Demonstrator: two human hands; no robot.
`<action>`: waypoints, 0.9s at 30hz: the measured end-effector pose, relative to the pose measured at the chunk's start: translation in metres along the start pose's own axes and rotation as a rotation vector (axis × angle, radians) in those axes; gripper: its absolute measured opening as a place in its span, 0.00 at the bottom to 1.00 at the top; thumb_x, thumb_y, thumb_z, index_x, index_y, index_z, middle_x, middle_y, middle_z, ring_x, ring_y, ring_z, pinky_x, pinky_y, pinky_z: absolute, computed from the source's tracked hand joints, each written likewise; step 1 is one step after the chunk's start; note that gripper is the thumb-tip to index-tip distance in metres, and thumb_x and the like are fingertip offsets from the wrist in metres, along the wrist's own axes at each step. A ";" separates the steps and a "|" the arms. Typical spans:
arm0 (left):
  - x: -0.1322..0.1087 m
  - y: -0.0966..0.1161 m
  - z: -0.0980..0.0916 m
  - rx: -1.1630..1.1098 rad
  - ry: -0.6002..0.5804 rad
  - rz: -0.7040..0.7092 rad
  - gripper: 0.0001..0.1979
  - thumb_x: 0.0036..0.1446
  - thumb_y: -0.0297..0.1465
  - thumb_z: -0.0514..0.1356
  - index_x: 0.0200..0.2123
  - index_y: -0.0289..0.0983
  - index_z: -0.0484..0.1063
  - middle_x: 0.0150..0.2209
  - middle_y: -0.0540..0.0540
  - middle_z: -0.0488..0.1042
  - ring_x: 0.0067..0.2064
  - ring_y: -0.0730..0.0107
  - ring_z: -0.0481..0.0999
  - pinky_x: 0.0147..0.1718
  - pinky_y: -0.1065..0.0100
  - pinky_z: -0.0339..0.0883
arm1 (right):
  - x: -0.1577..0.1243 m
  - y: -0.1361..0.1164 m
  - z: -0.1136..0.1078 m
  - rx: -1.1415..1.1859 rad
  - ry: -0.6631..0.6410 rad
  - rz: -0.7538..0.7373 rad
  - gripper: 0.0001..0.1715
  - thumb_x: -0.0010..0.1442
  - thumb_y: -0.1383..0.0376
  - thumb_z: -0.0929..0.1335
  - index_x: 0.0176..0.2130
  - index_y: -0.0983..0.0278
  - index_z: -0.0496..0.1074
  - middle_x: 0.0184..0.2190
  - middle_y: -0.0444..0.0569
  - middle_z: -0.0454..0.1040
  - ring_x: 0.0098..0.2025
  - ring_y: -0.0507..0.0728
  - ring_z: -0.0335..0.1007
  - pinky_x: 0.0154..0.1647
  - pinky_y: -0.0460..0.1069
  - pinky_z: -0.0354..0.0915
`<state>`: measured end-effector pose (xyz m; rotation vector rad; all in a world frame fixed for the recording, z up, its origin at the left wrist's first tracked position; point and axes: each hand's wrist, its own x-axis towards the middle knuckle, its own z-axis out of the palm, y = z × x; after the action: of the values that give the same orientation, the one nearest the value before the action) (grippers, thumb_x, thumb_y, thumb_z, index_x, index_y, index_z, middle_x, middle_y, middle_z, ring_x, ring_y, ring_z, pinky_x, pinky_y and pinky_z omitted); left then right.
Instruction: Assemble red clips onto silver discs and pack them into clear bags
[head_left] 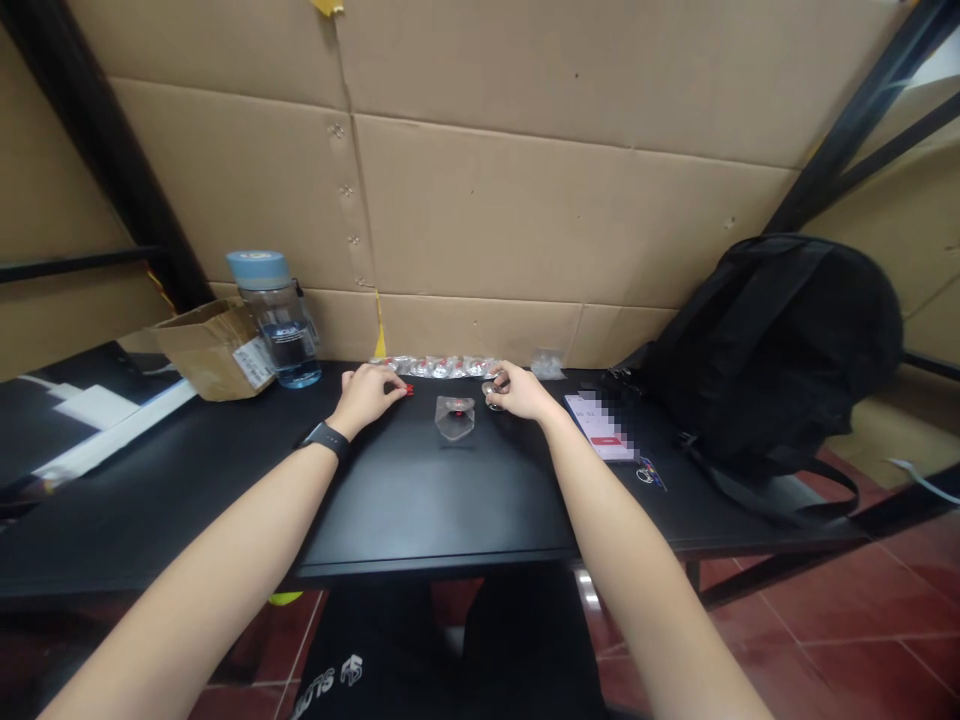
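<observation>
Both my arms reach out over a black table (420, 500). My left hand (367, 393), with a black watch on its wrist, rests on the table with fingers curled around a small red object (408, 390). My right hand (516, 392) pinches a small metallic piece (492, 390). Between the hands lies a clear plastic pouch (455, 415) with a red bit inside. Behind them a row of small clear packets with red parts (442, 366) runs along the cardboard wall.
A water bottle with a blue cap (279, 320) and an open cardboard box (214, 348) stand at the back left. A phone (600, 425) lies to the right of my right hand, beside a black backpack (772, 345). Another small clear bag (547, 363) sits by the wall.
</observation>
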<state>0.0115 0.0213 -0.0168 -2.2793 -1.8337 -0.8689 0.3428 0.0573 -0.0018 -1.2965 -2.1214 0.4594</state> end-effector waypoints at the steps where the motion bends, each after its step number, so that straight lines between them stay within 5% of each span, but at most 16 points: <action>1: -0.001 0.001 -0.002 -0.036 -0.004 -0.026 0.09 0.60 0.42 0.63 0.34 0.47 0.82 0.44 0.48 0.84 0.51 0.50 0.76 0.50 0.53 0.59 | 0.000 -0.001 0.000 0.007 0.010 -0.003 0.26 0.52 0.65 0.76 0.50 0.60 0.71 0.41 0.45 0.77 0.34 0.51 0.73 0.38 0.46 0.67; 14: -0.008 0.014 -0.014 -0.229 0.055 -0.053 0.10 0.60 0.40 0.64 0.43 0.45 0.79 0.37 0.50 0.85 0.48 0.57 0.82 0.54 0.59 0.63 | -0.003 -0.018 0.005 0.208 0.056 -0.048 0.24 0.50 0.61 0.75 0.47 0.62 0.74 0.42 0.48 0.77 0.33 0.50 0.73 0.35 0.46 0.70; 27: -0.020 0.074 -0.022 -0.532 0.077 0.166 0.12 0.65 0.37 0.59 0.49 0.42 0.73 0.45 0.45 0.82 0.48 0.58 0.80 0.49 0.60 0.71 | -0.015 -0.071 0.018 0.665 0.011 -0.238 0.23 0.45 0.63 0.77 0.42 0.61 0.73 0.42 0.48 0.78 0.42 0.55 0.76 0.38 0.48 0.72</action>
<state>0.0696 -0.0252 0.0125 -2.5874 -1.4822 -1.5375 0.2882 0.0110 0.0209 -0.6587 -1.8390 0.9447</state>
